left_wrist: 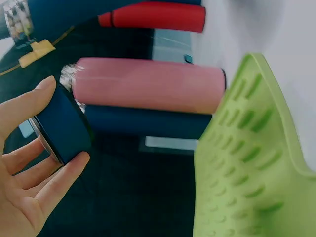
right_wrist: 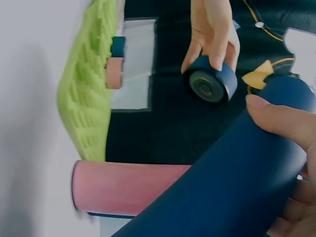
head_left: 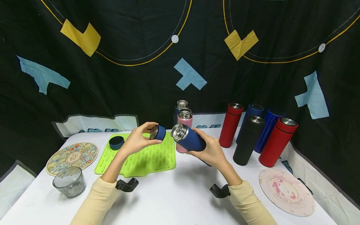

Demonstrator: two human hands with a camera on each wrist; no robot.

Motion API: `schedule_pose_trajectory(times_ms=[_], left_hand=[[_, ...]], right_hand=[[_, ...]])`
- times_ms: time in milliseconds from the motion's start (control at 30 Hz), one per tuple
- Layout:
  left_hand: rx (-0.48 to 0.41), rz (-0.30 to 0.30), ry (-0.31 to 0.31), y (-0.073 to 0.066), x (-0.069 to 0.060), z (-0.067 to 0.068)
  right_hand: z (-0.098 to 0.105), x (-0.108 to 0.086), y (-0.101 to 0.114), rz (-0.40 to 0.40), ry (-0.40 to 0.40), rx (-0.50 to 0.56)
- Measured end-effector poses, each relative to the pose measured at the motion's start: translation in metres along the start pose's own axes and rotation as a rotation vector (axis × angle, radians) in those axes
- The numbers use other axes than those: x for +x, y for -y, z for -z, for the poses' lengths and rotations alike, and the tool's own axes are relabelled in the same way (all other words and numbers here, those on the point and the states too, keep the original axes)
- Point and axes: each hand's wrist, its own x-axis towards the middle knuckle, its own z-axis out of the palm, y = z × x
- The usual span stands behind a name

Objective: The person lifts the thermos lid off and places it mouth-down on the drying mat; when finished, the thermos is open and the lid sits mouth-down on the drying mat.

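Left hand (head_left: 137, 140) pinching a blue cap (head_left: 161, 132), right hand (head_left: 211, 148) gripping an uncapped blue bottle (head_left: 192, 139) — both raised above the white table (head_left: 174, 197), the bottle tilted, mouth toward the cap, a pink bottle (head_left: 181, 147) standing behind.

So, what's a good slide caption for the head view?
Left hand holds a blue lid, right hand a tilted, open blue flask, above a white table.

Head view forward, down; wrist views near; held lid (head_left: 161, 133) shared
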Motion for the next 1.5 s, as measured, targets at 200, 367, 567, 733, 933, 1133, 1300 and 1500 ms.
schedule_pose_trajectory(times_ms=[200,367,567,733,933,1133,1300,1500], left_hand=[[0.076,0.004,0.023,0.014,0.011,-0.003],[0.168,-0.002,0.039,0.026,0.02,-0.006],[0.249,-0.001,0.054,0.043,0.026,-0.009],[0.308,-0.005,0.054,0.058,0.03,-0.01],[0.346,0.012,0.067,0.079,0.034,-0.013],[0.39,0.068,0.072,0.092,0.041,-0.017],[0.411,0.126,0.094,0.095,0.044,-0.019],[0.446,0.153,0.13,0.098,0.044,-0.022]], right_hand=[[-0.016,-0.002,-0.009,-0.028,-0.036,0.071],[-0.026,-0.001,-0.013,-0.056,-0.074,0.149],[-0.038,0.001,-0.017,-0.093,-0.118,0.199],[-0.047,0.004,-0.02,-0.141,-0.14,0.241],[-0.057,0.006,-0.021,-0.211,-0.194,0.307],[-0.053,0.006,0.002,-0.225,-0.243,0.348],[-0.054,0.006,0.01,-0.242,-0.264,0.367],[-0.06,0.005,0.007,-0.272,-0.282,0.369]])
